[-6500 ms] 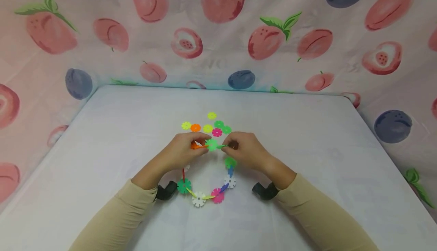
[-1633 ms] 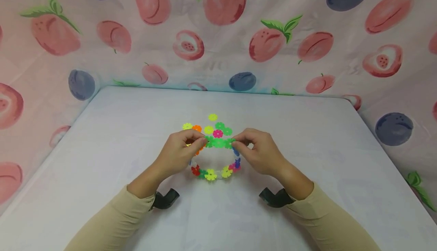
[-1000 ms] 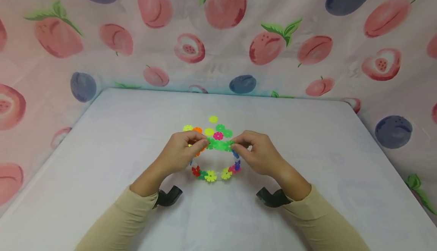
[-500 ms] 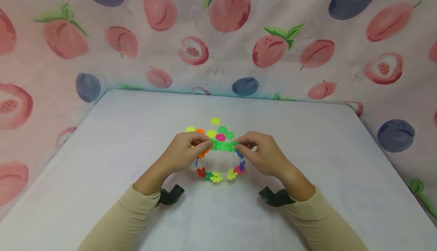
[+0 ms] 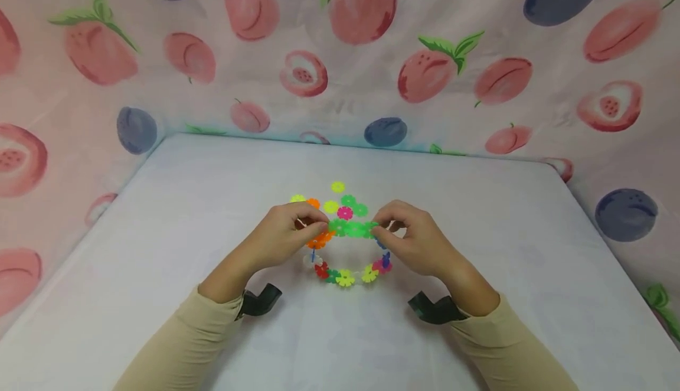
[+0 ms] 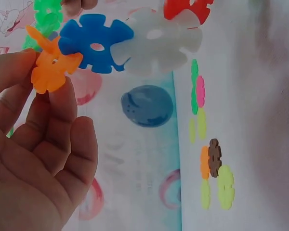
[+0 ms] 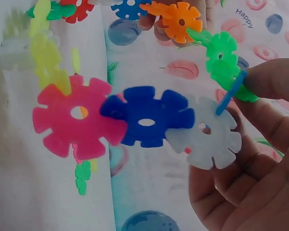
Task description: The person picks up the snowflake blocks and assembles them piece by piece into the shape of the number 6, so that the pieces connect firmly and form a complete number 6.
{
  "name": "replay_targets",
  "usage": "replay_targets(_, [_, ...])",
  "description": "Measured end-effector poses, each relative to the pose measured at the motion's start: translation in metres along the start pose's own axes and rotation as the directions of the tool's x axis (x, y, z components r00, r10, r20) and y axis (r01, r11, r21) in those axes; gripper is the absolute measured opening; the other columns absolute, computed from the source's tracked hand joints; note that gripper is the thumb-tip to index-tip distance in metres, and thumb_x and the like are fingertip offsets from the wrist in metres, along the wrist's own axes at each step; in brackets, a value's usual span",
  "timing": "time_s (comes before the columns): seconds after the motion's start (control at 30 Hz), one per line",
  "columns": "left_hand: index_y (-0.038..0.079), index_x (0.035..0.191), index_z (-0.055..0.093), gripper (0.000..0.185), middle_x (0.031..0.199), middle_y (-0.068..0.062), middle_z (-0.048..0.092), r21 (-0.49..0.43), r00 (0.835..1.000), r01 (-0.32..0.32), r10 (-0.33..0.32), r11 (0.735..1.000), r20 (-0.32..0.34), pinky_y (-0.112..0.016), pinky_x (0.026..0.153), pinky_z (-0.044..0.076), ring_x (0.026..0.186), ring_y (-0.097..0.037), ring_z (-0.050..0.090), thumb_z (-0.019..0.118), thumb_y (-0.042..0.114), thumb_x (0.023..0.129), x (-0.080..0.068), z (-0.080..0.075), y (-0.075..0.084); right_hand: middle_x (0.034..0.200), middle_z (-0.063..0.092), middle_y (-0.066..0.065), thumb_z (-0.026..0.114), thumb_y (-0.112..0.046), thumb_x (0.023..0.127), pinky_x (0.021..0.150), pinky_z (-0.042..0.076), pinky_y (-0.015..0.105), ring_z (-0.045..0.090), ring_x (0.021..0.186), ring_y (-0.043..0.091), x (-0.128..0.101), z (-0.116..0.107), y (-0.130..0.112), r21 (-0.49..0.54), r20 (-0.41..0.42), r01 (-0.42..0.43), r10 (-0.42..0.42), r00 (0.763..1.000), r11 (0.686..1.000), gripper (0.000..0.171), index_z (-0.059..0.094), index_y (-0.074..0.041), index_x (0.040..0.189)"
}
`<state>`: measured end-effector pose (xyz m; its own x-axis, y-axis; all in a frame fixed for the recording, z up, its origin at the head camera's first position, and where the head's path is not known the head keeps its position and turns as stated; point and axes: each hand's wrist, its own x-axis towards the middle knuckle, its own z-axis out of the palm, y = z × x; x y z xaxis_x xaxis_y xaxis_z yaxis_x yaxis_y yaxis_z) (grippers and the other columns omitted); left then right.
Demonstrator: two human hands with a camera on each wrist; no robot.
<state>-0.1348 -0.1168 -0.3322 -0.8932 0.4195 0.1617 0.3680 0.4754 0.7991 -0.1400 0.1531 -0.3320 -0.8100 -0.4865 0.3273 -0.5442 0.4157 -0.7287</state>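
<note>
Now the hands sit farther apart than 6.5 s ago, with 3 green discs (image 5: 354, 229) stretched in a row between them, where earlier the fingertips met close around a green disc; against 0.5 s ago little differs, except that the orange discs (image 5: 319, 240) show more fully below the left fingers. For the work in hand, I judge that this green stretch now bridges the far side of the ring of flower-shaped discs (image 5: 345, 279), so the loop looks whole, though fingers cover both ends of the row and I cannot tell how firmly the slots are seated. The left hand (image 5: 287, 234) pinches the left end of that row near the orange discs, thumb against fingers, while the right hand (image 5: 411, 240) pinches the right end beside a blue disc (image 5: 382, 242). The ring is held up over the white table (image 5: 478, 231), its near side dipping toward the person. Just beyond lie loose discs: yellow (image 5: 337, 186), green (image 5: 360, 209), pink (image 5: 345, 212) and orange (image 5: 313, 203), plus 1 brown disc (image 6: 215, 158) seen from the left wrist. The left hand partly blocks that pile in the head view, and fruit-print cloth (image 5: 255, 72) hangs behind
</note>
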Motion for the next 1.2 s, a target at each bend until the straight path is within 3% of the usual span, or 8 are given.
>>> replay_targets(0.13, [0.008,0.105,0.074,0.013,0.091,0.005,0.068,-0.02,1.0,0.0,0.0,1.0,0.009,-0.038,0.084,0.052,0.09,-0.014,0.063,0.065,0.014,0.098,0.0,0.002,0.002,0.111,0.067,0.007,0.066,-0.006,0.095,0.089,0.054,0.04,0.063,0.105,0.022,0.0,0.005,0.002,0.084,0.053,-0.034,0.029,0.998,0.996,0.007,0.068,-0.006,0.101])
replay_targets(0.23, [0.007,0.105,0.074,0.013,0.091,0.005,0.069,-0.03,1.0,-0.011,0.011,0.999,0.004,-0.038,0.084,0.052,0.089,-0.014,0.063,0.065,0.013,0.097,0.001,0.005,0.003,0.117,0.067,0.007,0.069,-0.012,0.094,0.094,0.052,0.045,0.063,0.111,0.025,0.0,0.007,0.001,0.124,0.104,-0.084,0.071,0.992,0.989,0.022,0.066,-0.003,0.114])
replay_targets(0.37, [0.008,0.104,0.074,0.012,0.09,0.006,0.069,-0.037,0.999,-0.033,0.033,0.999,0.002,-0.037,0.083,0.052,0.089,-0.013,0.062,0.066,0.014,0.097,0.002,0.008,0.004,0.119,0.067,0.006,0.076,-0.014,0.089,0.094,0.051,0.048,0.063,0.111,0.025,-0.001,0.01,-0.004,0.121,0.115,-0.108,0.094,0.989,0.987,0.039,0.065,-0.002,0.123])
replay_targets(0.53, [0.009,0.107,0.073,0.014,0.094,0.005,0.069,-0.026,1.0,-0.02,0.02,0.999,0.008,-0.036,0.081,0.053,0.088,-0.015,0.063,0.066,0.016,0.098,0.002,0.004,0.003,0.114,0.07,0.002,0.077,-0.013,0.087,0.093,0.052,0.046,0.064,0.102,0.019,-0.002,0.011,-0.007,0.09,0.083,-0.119,0.111,0.99,0.989,0.033,0.07,-0.004,0.118])
replay_targets(0.77, [0.01,0.11,0.072,0.016,0.102,0.0,0.072,0.012,0.989,0.136,-0.135,0.991,-0.061,-0.04,0.087,0.051,0.094,-0.019,0.063,0.066,0.018,0.097,0.003,-0.019,-0.013,0.112,0.07,0.004,0.075,-0.013,0.089,0.087,0.053,0.039,0.064,0.098,0.019,-0.003,0.004,-0.006,0.059,0.069,-0.13,0.126,0.99,0.99,0.029,0.072,-0.004,0.116])
replay_targets(0.87, [0.008,0.115,0.071,0.023,0.106,-0.003,0.071,0.05,0.98,0.197,-0.195,0.979,-0.026,-0.041,0.089,0.051,0.098,-0.022,0.063,0.066,0.021,0.097,0.007,-0.024,-0.022,0.113,0.07,0.005,0.074,-0.013,0.089,0.086,0.053,0.039,0.064,0.098,0.019,-0.002,0.002,-0.004,0.058,0.077,-0.127,0.122,0.989,0.99,0.028,0.071,-0.003,0.116])
replay_targets(1.03, [0.007,0.124,0.067,0.031,0.117,-0.008,0.066,0.168,0.947,0.306,-0.317,0.937,0.044,-0.044,0.09,0.05,0.109,-0.029,0.06,0.066,0.021,0.096,0.012,-0.026,-0.04,0.112,0.069,0.003,0.074,-0.012,0.089,0.086,0.054,0.039,0.063,0.096,0.018,-0.002,0.0,-0.001,0.068,0.096,-0.131,0.124,0.988,0.989,0.029,0.07,-0.004,0.116])
replay_targets(1.2, [0.008,0.125,0.067,0.034,0.125,-0.011,0.065,0.277,0.919,0.339,-0.379,0.899,0.107,-0.048,0.099,0.046,0.117,-0.031,0.057,0.068,0.016,0.093,0.019,-0.024,-0.057,0.111,0.069,0.003,0.074,-0.012,0.089,0.085,0.053,0.038,0.063,0.096,0.018,-0.002,-0.001,0.0,0.079,0.11,-0.128,0.119,0.987,0.989,0.029,0.07,-0.004,0.117])
